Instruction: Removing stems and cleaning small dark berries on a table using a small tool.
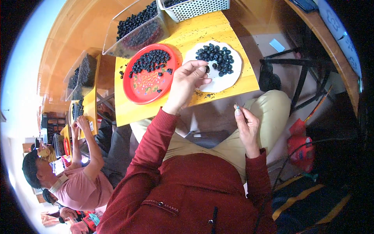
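Observation:
Over the near left rim of a white scalloped plate [218,84], my left hand [186,82] pinches a dark blueberry [207,69] between thumb and fingers. More blueberries [222,56] lie in a cluster on the plate's far half. To its left sits a round red plate [142,95], patterned inside, with a heap of blueberries [150,62] toward its back. My right hand [248,126] is raised above my right thigh, apart from the table. Its thumb and forefinger are closed on a tiny thing with a teal part [237,107], too small to name.
A clear bin [156,33] of blueberries and a white perforated basket [198,11] stand at the back of the yellow table [187,29]. Small dark crumbs dot its surface. At the left, a co-worker [80,183] in pink works beside another clear bin [85,74]. Dark metal legs [300,84] stand right.

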`<state>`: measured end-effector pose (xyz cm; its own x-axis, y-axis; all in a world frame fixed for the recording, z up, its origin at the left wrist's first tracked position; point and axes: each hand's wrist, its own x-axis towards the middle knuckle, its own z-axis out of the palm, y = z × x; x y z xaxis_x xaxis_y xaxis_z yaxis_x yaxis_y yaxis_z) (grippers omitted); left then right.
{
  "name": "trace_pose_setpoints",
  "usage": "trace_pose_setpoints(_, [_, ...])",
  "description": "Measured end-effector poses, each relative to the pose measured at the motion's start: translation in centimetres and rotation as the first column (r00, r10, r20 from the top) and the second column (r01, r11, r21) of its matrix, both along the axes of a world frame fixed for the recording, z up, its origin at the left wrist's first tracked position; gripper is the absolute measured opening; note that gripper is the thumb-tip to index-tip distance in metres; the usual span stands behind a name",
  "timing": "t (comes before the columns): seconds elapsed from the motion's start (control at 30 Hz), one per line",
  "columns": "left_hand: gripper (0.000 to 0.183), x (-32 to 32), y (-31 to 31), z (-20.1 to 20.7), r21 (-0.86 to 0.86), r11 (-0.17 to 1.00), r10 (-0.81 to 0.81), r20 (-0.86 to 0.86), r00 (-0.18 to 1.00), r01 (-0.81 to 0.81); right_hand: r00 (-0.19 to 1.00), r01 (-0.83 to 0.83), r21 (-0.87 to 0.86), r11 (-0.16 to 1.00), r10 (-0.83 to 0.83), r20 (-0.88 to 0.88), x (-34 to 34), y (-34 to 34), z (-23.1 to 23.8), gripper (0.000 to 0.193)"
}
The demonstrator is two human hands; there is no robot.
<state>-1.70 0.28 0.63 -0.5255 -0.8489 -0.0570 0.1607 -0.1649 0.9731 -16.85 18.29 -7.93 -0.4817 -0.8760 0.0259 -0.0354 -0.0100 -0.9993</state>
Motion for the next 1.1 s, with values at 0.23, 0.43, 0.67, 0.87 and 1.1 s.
trace_pose_setpoints(0.23, [0.015, 0.8, -0.7, 0.0, 0.541, 0.837, 0.202, -0.436, 0.877, 0.076, 0.999, 0.037, 0.047, 0.998, -0.038, 0.018, 0.5, -0.2, -0.3, 0.030])
trace_pose_setpoints(0.43, [0.012, 0.5, -0.6, -0.5, 0.573, 0.814, 0.235, -0.477, 0.847, 0.097, 1.000, 0.024, 0.089, 0.996, -0.025, 0.008, 0.6, -0.4, -0.6, 0.031])
trace_pose_setpoints(0.67, [0.018, 1.0, 0.2, -1.1, 0.498, 0.855, 0.170, -0.530, 0.831, 0.143, 0.997, 0.042, 0.100, 0.994, -0.034, -0.075, 0.8, -0.6, -0.5, 0.031])
trace_pose_setpoints(0.87, [0.021, 1.3, 0.9, -1.4, 0.488, 0.861, 0.160, -0.528, 0.834, 0.144, 0.998, 0.039, 0.089, 0.995, -0.034, -0.059, 0.8, -0.6, -1.1, 0.031])
trace_pose_setpoints(1.1, [0.022, 0.9, 1.7, -1.3, 0.478, 0.877, 0.172, -0.406, 0.897, 0.048, 0.997, 0.061, 0.079, 0.995, -0.057, -0.042, 0.9, -0.7, -1.6, 0.031])
